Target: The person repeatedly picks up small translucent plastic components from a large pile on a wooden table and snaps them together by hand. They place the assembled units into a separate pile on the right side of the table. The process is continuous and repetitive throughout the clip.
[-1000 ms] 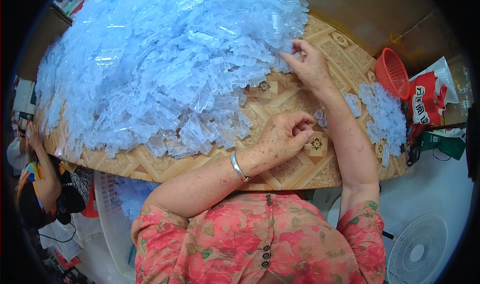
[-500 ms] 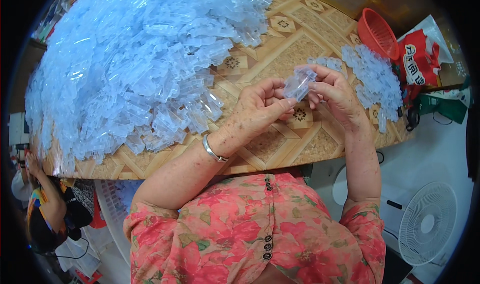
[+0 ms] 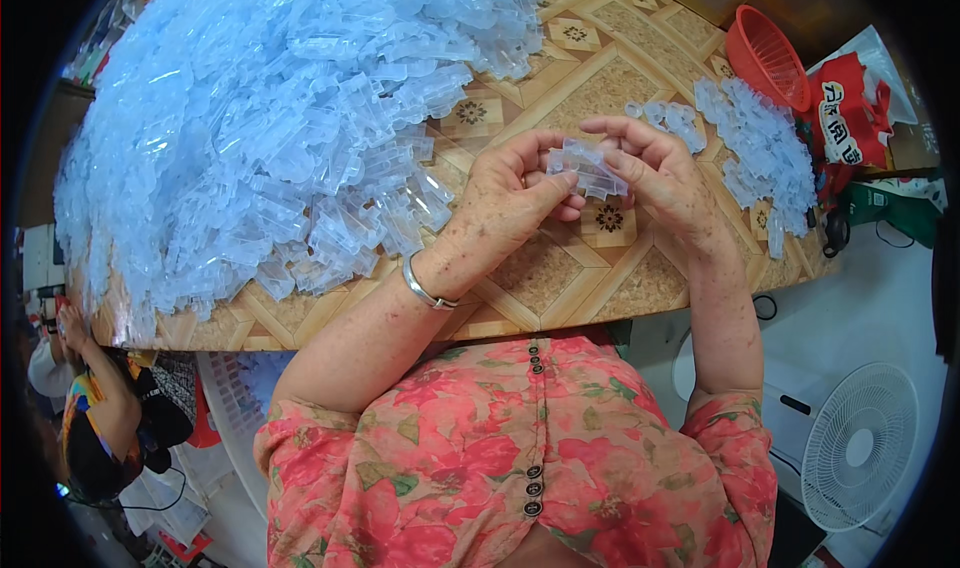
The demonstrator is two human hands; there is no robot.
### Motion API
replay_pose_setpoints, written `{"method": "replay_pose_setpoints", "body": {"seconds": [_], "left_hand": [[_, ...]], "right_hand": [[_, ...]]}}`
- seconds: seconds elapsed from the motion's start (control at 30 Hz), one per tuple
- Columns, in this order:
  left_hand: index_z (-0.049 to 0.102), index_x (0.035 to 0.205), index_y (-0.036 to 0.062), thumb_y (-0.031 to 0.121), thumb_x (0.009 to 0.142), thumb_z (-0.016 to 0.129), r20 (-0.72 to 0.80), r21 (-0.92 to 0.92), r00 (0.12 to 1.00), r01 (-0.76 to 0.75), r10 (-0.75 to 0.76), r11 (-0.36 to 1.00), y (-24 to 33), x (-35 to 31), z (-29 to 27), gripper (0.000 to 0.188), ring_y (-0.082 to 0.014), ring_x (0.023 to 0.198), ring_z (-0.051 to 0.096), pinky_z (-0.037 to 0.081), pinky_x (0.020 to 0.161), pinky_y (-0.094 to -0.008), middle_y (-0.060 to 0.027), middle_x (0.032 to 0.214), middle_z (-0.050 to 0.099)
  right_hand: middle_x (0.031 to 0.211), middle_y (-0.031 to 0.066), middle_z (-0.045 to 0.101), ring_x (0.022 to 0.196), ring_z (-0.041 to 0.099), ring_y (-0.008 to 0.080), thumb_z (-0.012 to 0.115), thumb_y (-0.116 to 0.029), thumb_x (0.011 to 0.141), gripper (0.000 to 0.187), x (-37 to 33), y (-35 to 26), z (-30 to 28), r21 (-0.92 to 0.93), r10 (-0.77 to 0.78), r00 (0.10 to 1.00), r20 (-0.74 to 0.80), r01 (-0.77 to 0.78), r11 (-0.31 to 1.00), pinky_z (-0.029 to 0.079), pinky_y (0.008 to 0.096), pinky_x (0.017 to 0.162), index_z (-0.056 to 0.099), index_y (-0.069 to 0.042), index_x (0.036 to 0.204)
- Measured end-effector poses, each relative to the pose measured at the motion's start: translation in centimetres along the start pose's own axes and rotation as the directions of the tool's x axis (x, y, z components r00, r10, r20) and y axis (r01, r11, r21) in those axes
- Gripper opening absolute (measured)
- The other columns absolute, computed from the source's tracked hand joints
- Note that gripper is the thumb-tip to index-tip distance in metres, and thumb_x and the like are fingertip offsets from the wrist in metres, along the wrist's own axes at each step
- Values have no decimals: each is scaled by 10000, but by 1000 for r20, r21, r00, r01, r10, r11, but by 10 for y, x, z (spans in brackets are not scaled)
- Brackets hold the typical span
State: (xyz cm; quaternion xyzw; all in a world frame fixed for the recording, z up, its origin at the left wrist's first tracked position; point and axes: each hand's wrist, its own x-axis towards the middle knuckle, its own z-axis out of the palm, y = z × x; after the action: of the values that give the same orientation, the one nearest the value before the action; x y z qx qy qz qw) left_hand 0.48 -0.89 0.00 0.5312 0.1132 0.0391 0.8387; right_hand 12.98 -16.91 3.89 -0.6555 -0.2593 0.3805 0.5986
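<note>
Between my two hands I hold a small clear plastic piece (image 3: 590,171) over the patterned table (image 3: 610,88). My left hand (image 3: 515,183) pinches its left side between thumb and fingers. On the other side, the thumb and fingers of my right hand (image 3: 660,173) grip it too. Whether it is one piece or a few pressed together, I cannot tell. A large heap of similar clear pieces (image 3: 270,138) covers the table's left and far side. Just beyond my right hand lie a little cluster of clear bits (image 3: 672,123) and a longer pile of them (image 3: 765,148).
A red plastic basket (image 3: 765,58) stands at the far right edge, beside a red and white bag (image 3: 848,113). Black scissors handles (image 3: 835,233) lie at the table's right rim. A white fan (image 3: 860,448) stands below right. Another person (image 3: 105,408) sits at the left.
My hands have shifted slightly to the left with the clear piece, and it has turned between my fingers. The whole view has tilted a little.
</note>
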Motion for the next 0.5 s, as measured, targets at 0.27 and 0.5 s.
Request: {"method": "replay_pose_setpoints", "body": {"seconds": [0.27, 0.5], "left_hand": [[555, 1303, -32, 92, 976, 621, 43, 32, 998, 41, -42, 999, -4, 2, 1, 356, -127, 884, 668, 587, 791, -260, -68, 1069, 657], [565, 1297, -30, 126, 979, 625, 53, 79, 998, 15, -19, 997, 2, -5, 2, 359, -123, 880, 656, 568, 789, -255, -24, 1005, 644]], "right_hand": [[877, -42, 582, 670, 524, 19, 620, -120, 969, 278, -9, 12, -6, -13, -1, 996, -94, 0, 1000, 431, 181, 585, 651, -24, 1227], [842, -10, 651, 686, 568, 42, 664, -158, 936, 240, -21, 11, -115, -489, -290, 774, -563, -29, 872, 472, 230, 604, 709, -87, 1161]]}}
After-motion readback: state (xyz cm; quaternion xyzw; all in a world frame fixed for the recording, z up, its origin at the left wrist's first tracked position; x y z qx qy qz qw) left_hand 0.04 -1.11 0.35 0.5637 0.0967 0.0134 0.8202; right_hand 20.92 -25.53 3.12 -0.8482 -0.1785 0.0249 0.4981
